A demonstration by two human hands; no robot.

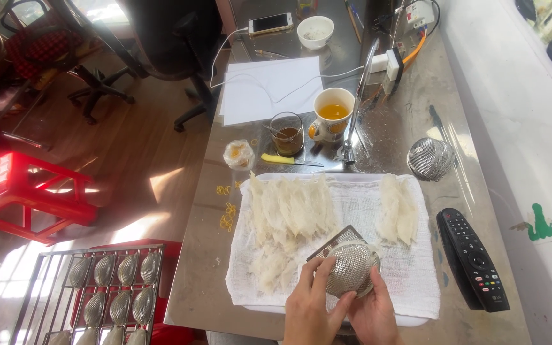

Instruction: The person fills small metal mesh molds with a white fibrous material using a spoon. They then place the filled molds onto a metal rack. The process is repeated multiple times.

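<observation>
Steel table (410, 121): white cloth (410, 268), remote (473, 259), cup (333, 112), paper (271, 89).

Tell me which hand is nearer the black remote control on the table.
Right. The right hand grips the mesh dome on the side toward the remote control; the left hand holds the dome's far side, farther away.

white phone (270, 23) screen-up, far table end, dark screen
</observation>
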